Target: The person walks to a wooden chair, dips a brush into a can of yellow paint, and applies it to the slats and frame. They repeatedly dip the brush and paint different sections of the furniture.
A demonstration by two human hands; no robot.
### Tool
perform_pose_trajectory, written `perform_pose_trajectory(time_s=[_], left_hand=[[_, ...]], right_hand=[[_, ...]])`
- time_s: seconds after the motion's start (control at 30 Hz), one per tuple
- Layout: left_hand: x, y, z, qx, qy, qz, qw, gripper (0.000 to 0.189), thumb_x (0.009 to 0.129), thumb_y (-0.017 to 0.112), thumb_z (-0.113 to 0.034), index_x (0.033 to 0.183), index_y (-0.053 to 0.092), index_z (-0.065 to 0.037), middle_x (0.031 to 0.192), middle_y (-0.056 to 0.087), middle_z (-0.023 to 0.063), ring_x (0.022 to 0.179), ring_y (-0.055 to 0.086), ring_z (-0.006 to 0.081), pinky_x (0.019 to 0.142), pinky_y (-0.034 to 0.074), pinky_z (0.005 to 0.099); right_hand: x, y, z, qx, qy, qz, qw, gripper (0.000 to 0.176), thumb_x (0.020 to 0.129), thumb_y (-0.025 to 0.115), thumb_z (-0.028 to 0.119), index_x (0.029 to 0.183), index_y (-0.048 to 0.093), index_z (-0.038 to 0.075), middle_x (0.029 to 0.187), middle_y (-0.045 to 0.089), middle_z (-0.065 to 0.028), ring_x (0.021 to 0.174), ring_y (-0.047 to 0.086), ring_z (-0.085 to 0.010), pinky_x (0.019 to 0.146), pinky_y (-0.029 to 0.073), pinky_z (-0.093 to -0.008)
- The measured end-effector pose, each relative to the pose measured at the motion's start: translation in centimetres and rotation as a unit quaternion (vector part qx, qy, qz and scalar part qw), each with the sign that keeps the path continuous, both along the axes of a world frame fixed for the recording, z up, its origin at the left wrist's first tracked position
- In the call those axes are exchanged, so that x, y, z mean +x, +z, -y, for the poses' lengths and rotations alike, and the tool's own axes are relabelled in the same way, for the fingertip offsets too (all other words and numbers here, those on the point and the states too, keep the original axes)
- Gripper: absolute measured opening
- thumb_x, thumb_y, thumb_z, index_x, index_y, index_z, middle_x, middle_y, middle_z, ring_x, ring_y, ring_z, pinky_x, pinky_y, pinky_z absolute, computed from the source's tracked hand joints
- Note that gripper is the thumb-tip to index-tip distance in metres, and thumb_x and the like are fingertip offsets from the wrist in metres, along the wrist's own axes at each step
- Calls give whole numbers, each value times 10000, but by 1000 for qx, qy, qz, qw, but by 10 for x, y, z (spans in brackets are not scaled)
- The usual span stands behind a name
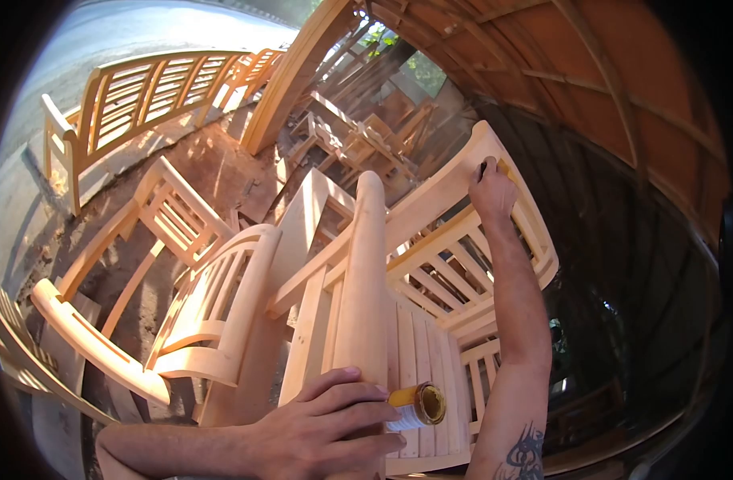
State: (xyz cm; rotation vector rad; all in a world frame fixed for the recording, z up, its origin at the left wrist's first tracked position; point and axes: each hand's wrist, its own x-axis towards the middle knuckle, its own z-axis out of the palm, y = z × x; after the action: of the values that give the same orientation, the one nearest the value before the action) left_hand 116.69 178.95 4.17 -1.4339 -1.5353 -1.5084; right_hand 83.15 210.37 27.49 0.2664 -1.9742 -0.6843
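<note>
My right hand (493,196) is stretched out to the far curved top rail of a pale wooden bench (442,188). Its fingers are closed on what looks like a small brush (484,169), mostly hidden, with only a dark part showing. Yellowish, wet-looking colour runs along the wood by that hand. My left hand (342,424) lies across the rounded near rail (370,272), fingers wrapped over it and against an open jar (418,406). Amber residue coats the jar's mouth, and a whitish label shows on its side. The thumb is hidden.
Unfinished wooden chairs (198,312) stand at the left. A long slatted bench (154,96) is farther back, beside a thick wooden post (294,80). Loose frames and boards (358,140) pile up behind. An orange covering on ribs (622,72) arches over the right.
</note>
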Motion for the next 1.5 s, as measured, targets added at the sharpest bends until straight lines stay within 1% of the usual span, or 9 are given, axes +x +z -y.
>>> perform_pose_trajectory(time_s=[0.37,0.47,0.67,0.8,0.93,1.03,1.17,1.3,1.5], left_hand=[[1,0,-1,3,-5,-3,1000,738,796,720,-571,1274,654,-13,1331,583,220,1281,511,438,1123,331,617],[-3,-12,-6,-47,9,1,999,468,921,608,-271,1358,664,-115,1444,566,146,1350,520,372,1189,311,537],[0,1,-2,-9,-5,-7,1000,752,783,728,-573,1271,654,-7,1330,581,227,1287,507,444,1129,327,619],[1,2,-1,-16,2,-10,1000,752,785,719,-584,1262,656,-6,1330,579,229,1294,502,444,1135,323,620],[1,2,-1,-19,5,-9,1000,755,794,709,-593,1266,653,-6,1332,578,226,1295,502,440,1137,321,618],[0,2,-1,-20,7,-14,1000,764,793,710,-599,1269,649,-4,1334,577,224,1295,501,439,1136,321,619],[0,4,0,-25,4,-16,1000,764,780,714,-589,1264,648,-2,1334,578,223,1294,500,440,1134,321,620],[0,5,1,-29,3,-18,999,756,763,716,-566,1259,648,1,1333,579,227,1291,501,443,1130,323,624],[0,4,2,-32,0,-17,999,752,772,714,-570,1246,649,9,1323,582,234,1288,503,446,1123,329,629]], right_hand=[[18,-126,-22,-52,-26,182,982,275,952,646,292,1033,597,34,801,729,-216,731,732,-398,698,599,-509],[9,-141,-35,-157,-3,185,970,291,968,626,296,1088,613,31,796,730,-224,740,732,-411,735,596,-520],[11,-43,-36,-95,-7,72,993,242,967,657,279,1074,644,62,813,733,-202,769,727,-411,709,587,-518],[24,5,-23,4,65,-2,998,210,959,662,227,1098,633,73,899,733,-183,778,724,-396,685,587,-514],[35,-31,-23,48,20,109,993,235,912,650,189,1105,600,64,1012,701,-177,900,714,-357,728,592,-481],[22,-123,-41,82,18,221,972,202,913,639,186,1079,606,76,1016,702,-172,913,714,-350,774,585,-500],[34,-155,-21,-82,-24,282,956,251,957,627,259,1096,630,50,922,730,-206,883,726,-396,808,578,-513],[20,-117,-42,-264,-26,190,945,323,960,651,327,1092,661,33,851,735,-243,855,732,-432,814,578,-522],[28,-19,-45,-196,-12,72,978,279,964,653,311,1092,670,63,863,739,-239,855,733,-430,787,583,-514]])
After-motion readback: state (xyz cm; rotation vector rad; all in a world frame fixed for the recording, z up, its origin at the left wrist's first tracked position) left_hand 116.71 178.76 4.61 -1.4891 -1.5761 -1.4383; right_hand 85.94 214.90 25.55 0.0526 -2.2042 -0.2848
